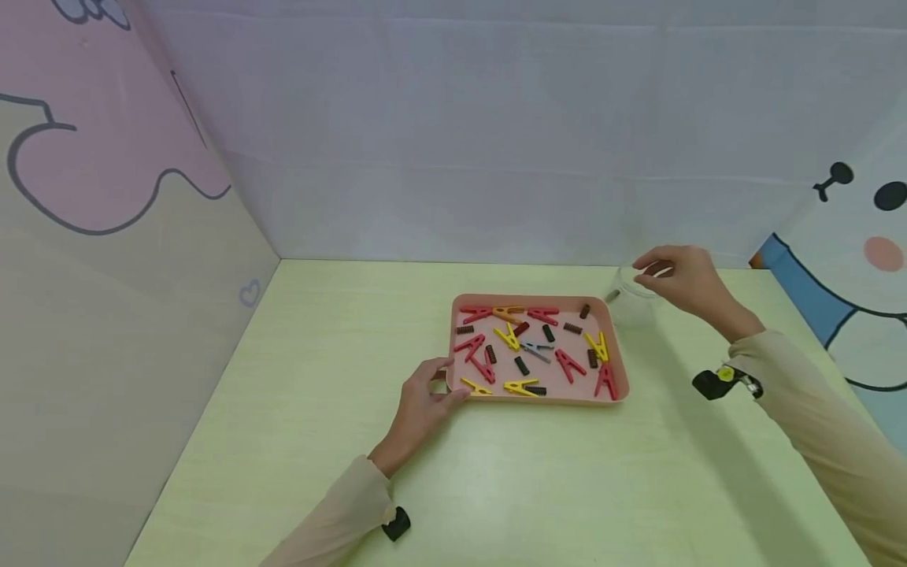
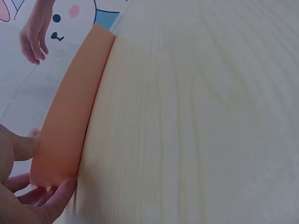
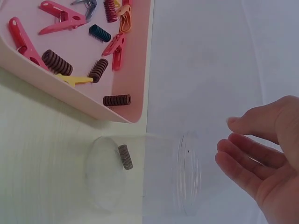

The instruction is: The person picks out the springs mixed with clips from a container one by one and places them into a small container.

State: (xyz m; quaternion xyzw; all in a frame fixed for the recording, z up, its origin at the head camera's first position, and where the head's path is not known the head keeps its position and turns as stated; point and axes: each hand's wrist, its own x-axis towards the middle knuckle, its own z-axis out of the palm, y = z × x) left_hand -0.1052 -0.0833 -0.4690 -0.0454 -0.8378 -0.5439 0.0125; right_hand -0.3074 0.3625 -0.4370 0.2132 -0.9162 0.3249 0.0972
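My left hand (image 1: 420, 409) grips the near left corner of a pink tray (image 1: 538, 400), thumb on one side and fingers round the corner in the left wrist view. Plastic clips (image 1: 569, 365) in red, yellow, orange and grey lie spread in the tray among dark coil springs (image 1: 521, 365). Above the mouth of a clear jar (image 3: 140, 186) is my right hand (image 3: 261, 154), its thumb and fingertips apart with nothing between them. One brown spring (image 3: 125, 157) shows inside the jar, near its bottom.
The jar stands just beyond the tray's right end on a pale wooden table (image 1: 340, 339). A white wall sheet (image 1: 453, 157) rises along the table's back edge. Cartoon-printed panels (image 1: 850, 260) flank both sides.
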